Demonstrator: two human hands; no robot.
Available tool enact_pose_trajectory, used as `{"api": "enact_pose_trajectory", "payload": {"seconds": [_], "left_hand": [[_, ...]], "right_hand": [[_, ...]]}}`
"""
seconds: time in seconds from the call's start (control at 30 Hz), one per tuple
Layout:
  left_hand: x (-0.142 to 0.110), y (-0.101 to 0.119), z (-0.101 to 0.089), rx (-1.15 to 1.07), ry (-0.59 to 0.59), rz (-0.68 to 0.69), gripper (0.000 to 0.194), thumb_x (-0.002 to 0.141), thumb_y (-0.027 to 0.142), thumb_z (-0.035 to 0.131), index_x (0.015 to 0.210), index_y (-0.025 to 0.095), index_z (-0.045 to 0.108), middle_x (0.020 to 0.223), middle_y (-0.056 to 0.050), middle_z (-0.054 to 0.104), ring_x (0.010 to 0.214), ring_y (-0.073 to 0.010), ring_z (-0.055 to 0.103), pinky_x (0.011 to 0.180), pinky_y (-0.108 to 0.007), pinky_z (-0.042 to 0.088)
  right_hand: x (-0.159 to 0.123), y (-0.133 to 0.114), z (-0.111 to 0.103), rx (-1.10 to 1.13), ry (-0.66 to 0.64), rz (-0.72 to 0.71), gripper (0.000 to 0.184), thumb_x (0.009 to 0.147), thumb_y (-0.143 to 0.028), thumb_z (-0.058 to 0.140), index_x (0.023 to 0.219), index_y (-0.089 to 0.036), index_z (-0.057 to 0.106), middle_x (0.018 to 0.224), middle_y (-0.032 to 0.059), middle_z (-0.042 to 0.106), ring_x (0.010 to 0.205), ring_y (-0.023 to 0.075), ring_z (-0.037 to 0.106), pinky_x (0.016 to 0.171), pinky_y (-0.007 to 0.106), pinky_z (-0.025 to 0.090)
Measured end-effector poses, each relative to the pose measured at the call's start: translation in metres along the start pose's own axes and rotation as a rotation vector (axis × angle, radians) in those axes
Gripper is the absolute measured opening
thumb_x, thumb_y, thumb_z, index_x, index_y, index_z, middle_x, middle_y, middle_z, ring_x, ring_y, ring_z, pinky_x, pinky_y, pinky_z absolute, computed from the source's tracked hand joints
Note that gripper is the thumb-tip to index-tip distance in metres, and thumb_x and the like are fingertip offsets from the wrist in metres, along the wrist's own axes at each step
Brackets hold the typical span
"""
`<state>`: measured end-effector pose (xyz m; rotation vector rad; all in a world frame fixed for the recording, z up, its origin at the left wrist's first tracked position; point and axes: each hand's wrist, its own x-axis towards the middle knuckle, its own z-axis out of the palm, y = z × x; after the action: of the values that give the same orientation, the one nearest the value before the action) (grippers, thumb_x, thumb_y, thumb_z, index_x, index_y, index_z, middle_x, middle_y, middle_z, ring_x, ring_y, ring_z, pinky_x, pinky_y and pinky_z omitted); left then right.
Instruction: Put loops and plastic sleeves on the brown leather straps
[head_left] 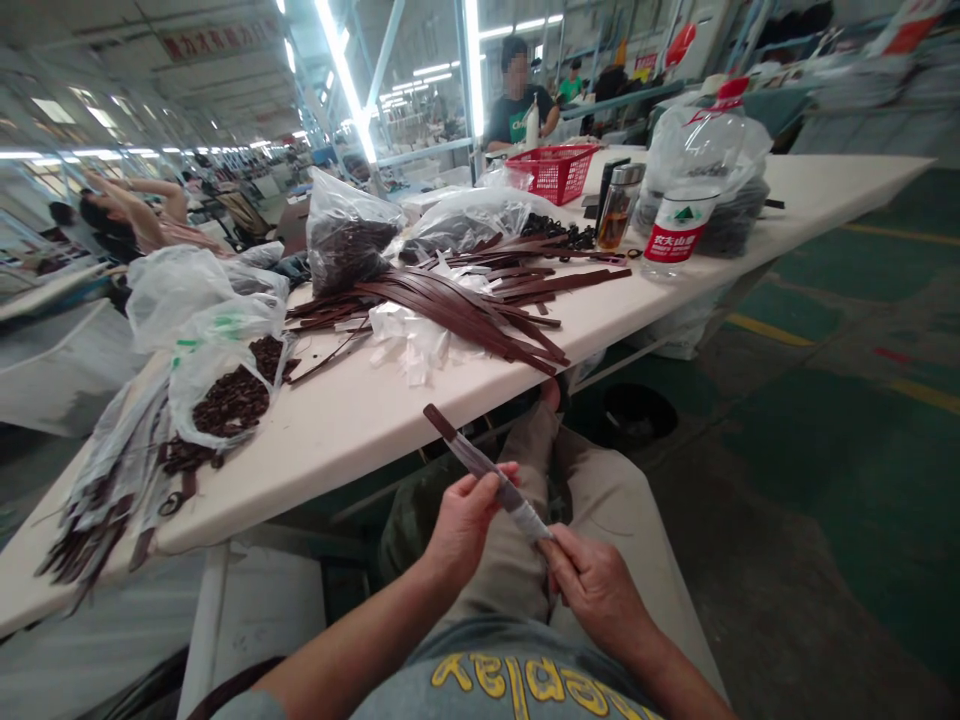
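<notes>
- Left hand (461, 530): clenched round a dark brown leather strap (474, 458), fingers curled across it, thumb on top.
- Right hand (596, 590): thumb and fingers pinching the strap's lower end, beside a whitish film (527, 520) wrapped round that end.
- Strap: tilted, held in both hands above the lap, over khaki trousers (510, 570), well below the table edge.
- White worktable (360, 430): just ahead of the hands, bearing a loose pile of brown leather straps (457, 310) and white scraps (409, 340).
- Nearby, left: clear plastic bag of small dark pieces (225, 400).
- Farther along: red plastic basket (553, 172), glass flask (616, 205), water bottle (679, 225).
- Across the table: seated co-worker (517, 110), hands hidden or unclear.
</notes>
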<state>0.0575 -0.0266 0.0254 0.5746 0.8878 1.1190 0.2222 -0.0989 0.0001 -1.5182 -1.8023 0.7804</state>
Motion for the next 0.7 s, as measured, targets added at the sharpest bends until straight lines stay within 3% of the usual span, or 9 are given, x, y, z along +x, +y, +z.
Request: {"api": "enact_pose_trajectory", "payload": {"seconds": [0.1, 0.2, 0.3, 0.4, 0.5, 0.6, 0.7], "left_hand": [[-0.005, -0.004, 0.001, 0.011, -0.05, -0.064, 0.036, 0.07, 0.038, 0.082, 0.094, 0.012, 0.078, 0.106, -0.016, 0.075, 0.094, -0.0256, 0.069, 0.089, -0.037, 0.05], [0.003, 0.005, 0.0, -0.062, 0.003, 0.017, 0.041, 0.068, 0.039, 0.083, 0.102, 0.017, 0.076, 0.114, -0.012, 0.073, 0.095, -0.0237, 0.069, 0.086, -0.035, 0.05], [0.011, 0.012, 0.001, -0.094, 0.048, 0.047, 0.037, 0.068, 0.04, 0.084, 0.095, 0.017, 0.077, 0.108, -0.011, 0.075, 0.091, -0.0206, 0.069, 0.083, -0.032, 0.051], [0.007, 0.006, 0.001, -0.044, -0.009, -0.031, 0.032, 0.066, 0.037, 0.086, 0.089, 0.015, 0.078, 0.102, -0.011, 0.076, 0.089, -0.0201, 0.068, 0.085, -0.033, 0.051], [0.002, 0.007, -0.004, 0.063, -0.058, -0.006, 0.033, 0.069, 0.038, 0.083, 0.092, 0.015, 0.079, 0.1, -0.011, 0.076, 0.086, -0.0187, 0.066, 0.084, -0.031, 0.05], [0.006, 0.023, -0.012, 0.26, -0.055, 0.087, 0.032, 0.073, 0.042, 0.079, 0.086, 0.013, 0.08, 0.085, -0.008, 0.076, 0.076, -0.0159, 0.063, 0.077, -0.027, 0.049], [0.01, 0.036, -0.015, 0.44, -0.073, 0.121, 0.031, 0.07, 0.042, 0.08, 0.082, 0.014, 0.08, 0.077, -0.006, 0.075, 0.068, -0.0147, 0.06, 0.069, -0.027, 0.048]], "right_hand": [[0.0, 0.0, 0.0, 0.009, -0.016, 0.0, 0.037, 0.099, -0.04, 0.039, 0.07, -0.022, 0.053, 0.055, -0.0029, 0.059, 0.05, 0.0114, 0.056, 0.054, 0.023, 0.037], [-0.001, -0.001, -0.002, 0.014, -0.033, 0.006, 0.039, 0.099, -0.041, 0.038, 0.068, -0.022, 0.052, 0.055, -0.0024, 0.059, 0.05, 0.0116, 0.056, 0.054, 0.023, 0.038], [-0.001, -0.001, -0.002, 0.004, -0.032, 0.009, 0.04, 0.098, -0.041, 0.037, 0.066, -0.022, 0.051, 0.055, -0.0022, 0.059, 0.05, 0.0119, 0.056, 0.054, 0.024, 0.037], [0.001, 0.001, 0.0, -0.014, -0.025, 0.018, 0.04, 0.098, -0.042, 0.037, 0.066, -0.023, 0.05, 0.055, -0.0017, 0.059, 0.051, 0.0123, 0.056, 0.055, 0.024, 0.037], [0.001, 0.003, -0.004, 0.001, -0.041, 0.061, 0.04, 0.098, -0.045, 0.037, 0.067, -0.023, 0.05, 0.055, -0.0016, 0.059, 0.051, 0.0126, 0.055, 0.055, 0.025, 0.037], [0.001, 0.002, -0.017, 0.103, -0.14, 0.113, 0.042, 0.098, -0.049, 0.036, 0.068, -0.022, 0.051, 0.057, -0.0013, 0.06, 0.052, 0.0125, 0.056, 0.056, 0.025, 0.04], [0.005, -0.004, -0.032, 0.315, -0.273, 0.162, 0.04, 0.097, -0.054, 0.038, 0.088, -0.02, 0.058, 0.065, -0.0007, 0.064, 0.058, 0.0134, 0.061, 0.058, 0.024, 0.046]]}}
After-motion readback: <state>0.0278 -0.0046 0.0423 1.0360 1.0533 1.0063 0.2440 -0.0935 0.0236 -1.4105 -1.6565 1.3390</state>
